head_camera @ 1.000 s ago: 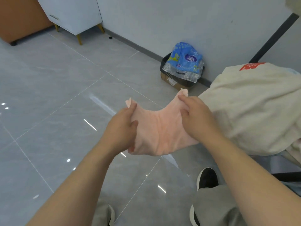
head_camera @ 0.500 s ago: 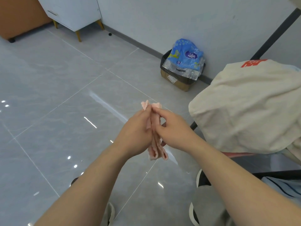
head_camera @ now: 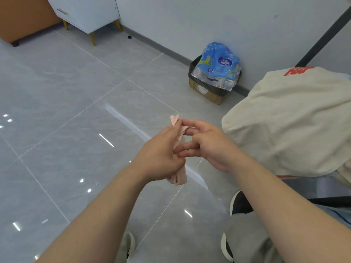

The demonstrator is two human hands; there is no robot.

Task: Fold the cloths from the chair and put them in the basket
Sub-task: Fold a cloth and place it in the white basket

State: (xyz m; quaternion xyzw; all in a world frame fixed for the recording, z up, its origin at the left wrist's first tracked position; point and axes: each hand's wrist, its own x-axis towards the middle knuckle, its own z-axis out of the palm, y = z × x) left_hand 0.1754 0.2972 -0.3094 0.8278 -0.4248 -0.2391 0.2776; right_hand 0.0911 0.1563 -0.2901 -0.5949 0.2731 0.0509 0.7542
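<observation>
Closest to the camera, both forearms reached forward and met above the grey tiled floor [head_camera: 76, 149], over the person's shoe [head_camera: 239, 205]. The left hand [head_camera: 158, 156] gripped the pink cloth [head_camera: 179, 177], already doubled into a narrow strip that stood up above the knuckles and hung out below the palm. The right hand [head_camera: 212, 147] was not closed around anything. Its fingers [head_camera: 190, 149] lay almost straight against the strip, and I could not tell if the upper ones nipped the top edge. So the cloth was in the air between the two hands, on no surface at all, and here I see the main risk. With only one hand really holding it, the soft layers could slide apart and the fold could open, or the lower end could slip out and drop onto the floor. A second risk is that the corners at the top did not look even, so the next fold might come out crooked. Just beside the right hand, the large beige cloth [head_camera: 284, 120] lay heaped over the chair [head_camera: 330, 200]. An elbow brushing it could probably pull it off the edge. The basket was not in view, so carrying the small bundle to it in a loose grip could undo the work. Farther back stood a cardboard box [head_camera: 209, 93] with a blue pack [head_camera: 218, 63] against the wall, and a white cabinet [head_camera: 85, 12] in the far corner, both well apart from the hands.
</observation>
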